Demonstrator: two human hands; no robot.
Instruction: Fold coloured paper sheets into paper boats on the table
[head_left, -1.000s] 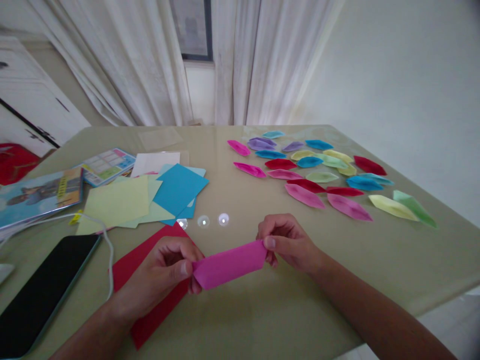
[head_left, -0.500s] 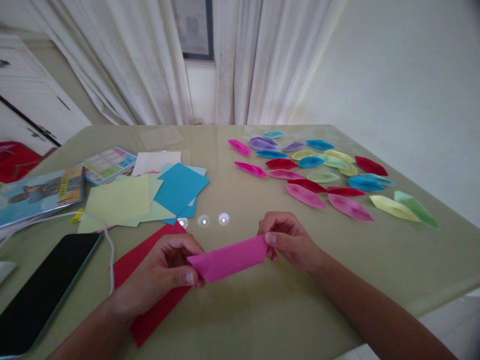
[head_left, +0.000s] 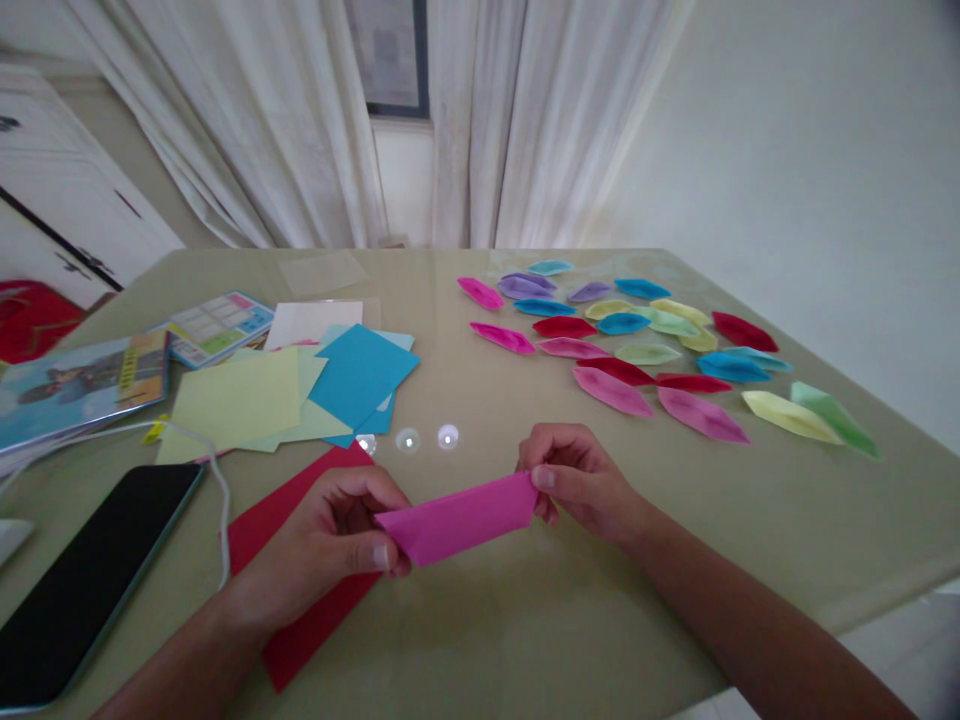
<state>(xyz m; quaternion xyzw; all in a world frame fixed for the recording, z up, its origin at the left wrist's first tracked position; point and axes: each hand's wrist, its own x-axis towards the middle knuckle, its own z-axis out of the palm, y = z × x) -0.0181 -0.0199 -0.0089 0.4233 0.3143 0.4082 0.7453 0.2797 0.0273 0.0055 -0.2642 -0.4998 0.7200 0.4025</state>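
Note:
A folded strip of pink paper is held above the table, its right end a little higher than its left. My left hand pinches the left end between thumb and fingers. At the other end, the thumb and forefinger of my right hand grip the corner. Beneath my left hand lies a sheet of red paper, partly covered by that hand. Several folded paper boats in pink, red, blue, yellow, green and purple are spread over the table's far right.
A black phone and a white cable lie at the left. Beyond them are yellow paper sheets, blue paper sheets, a picture book and a colourful card. Curtains hang behind the table.

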